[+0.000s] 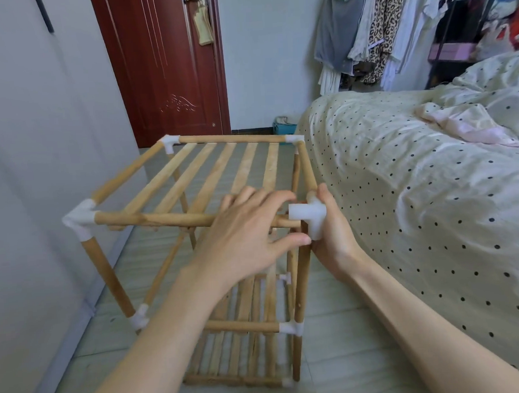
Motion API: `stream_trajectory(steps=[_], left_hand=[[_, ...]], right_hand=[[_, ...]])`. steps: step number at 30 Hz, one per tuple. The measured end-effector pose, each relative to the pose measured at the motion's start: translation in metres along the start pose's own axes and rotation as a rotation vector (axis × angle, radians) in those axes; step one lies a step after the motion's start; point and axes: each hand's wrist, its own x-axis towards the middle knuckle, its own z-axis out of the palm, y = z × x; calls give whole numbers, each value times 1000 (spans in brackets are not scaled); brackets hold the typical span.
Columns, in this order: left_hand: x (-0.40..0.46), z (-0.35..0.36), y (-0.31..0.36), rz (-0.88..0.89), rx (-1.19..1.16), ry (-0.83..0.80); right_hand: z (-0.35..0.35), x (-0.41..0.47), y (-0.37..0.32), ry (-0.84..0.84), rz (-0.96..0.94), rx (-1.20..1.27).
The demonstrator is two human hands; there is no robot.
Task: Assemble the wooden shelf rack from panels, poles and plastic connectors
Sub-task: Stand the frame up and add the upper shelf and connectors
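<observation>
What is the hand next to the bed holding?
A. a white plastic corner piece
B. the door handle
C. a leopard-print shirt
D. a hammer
A: the right hand grips a white plastic connector at the near right top corner of the wooden rack, while the left hand holds the pole beside it.

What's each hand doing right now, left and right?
Left hand: holds the front top wooden pole near its right end, fingers curled round it.
Right hand: grips the white plastic corner connector at that pole's end.
</observation>
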Motion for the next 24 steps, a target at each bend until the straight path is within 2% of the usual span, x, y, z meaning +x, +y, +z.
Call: stream_trajectory(steps=[4, 10, 17, 20, 22, 24], left_hand=[[6, 7, 9, -35, -42, 19], [11, 1, 2, -39, -167, -11], [17, -2, 1, -79, -184, 24], [18, -11, -9, -151, -160, 104], [18, -22, -20, -193, -241, 162], [17, -28, -23, -167, -309, 125]], right_hand=[[1, -5, 6, -65, 34, 150], [-1, -14, 12, -161, 16, 114], [4, -22, 9, -90, 11, 108], [4, -26, 9, -89, 12, 74], [1, -27, 8, -82, 0, 84], [-2, -27, 7, -78, -1, 83]])
